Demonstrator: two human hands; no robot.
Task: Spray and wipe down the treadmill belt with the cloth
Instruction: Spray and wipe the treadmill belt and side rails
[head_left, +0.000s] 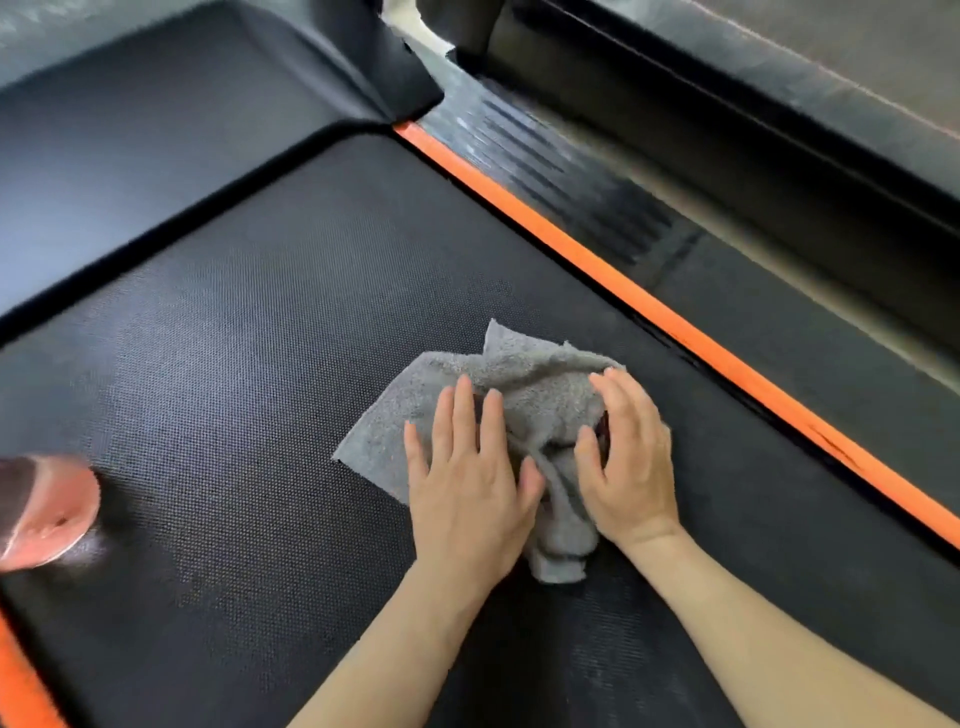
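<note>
Across nearly the whole view, from nine o'clock through the middle to six o'clock, lies the treadmill belt (260, 338), black with a fine dotted weave and a dull sheen. At ten to eleven o'clock the smooth dark motor hood (156, 130) borders it, with a black gap between the two. The side rail (545, 166) runs from twelve o'clock down to four o'clock, dark and ribbed with raised bars near its upper end. Between rail and belt lies a bright orange strip (623, 291) on the same slant. A second short orange strip (15, 686) shows at seven o'clock in the corner.

The grey cloth (530, 374) lies on the belt just past the middle toward five o'clock, well short of the orange strip. It is rumpled: one flat corner spreads out to its nine o'clock side, a point sticks up at its twelve o'clock edge, and a bunched tail reaches down to its six o'clock end between the two wrists.

Both bare forearms come in from six o'clock. The left hand (467, 488) rests palm down on the cloth's nine o'clock half, fingers straight and slightly spread, grasping nothing. The right hand (634, 467) lies palm down on the cloth's three o'clock half, fingers extended and gently arched over the bunched folds, thumb toward the left hand; it presses rather than clutches.

At eight o'clock, at the picture's edge, a rounded pinkish object (47, 512) sits on the belt, too blurred to identify.
</note>
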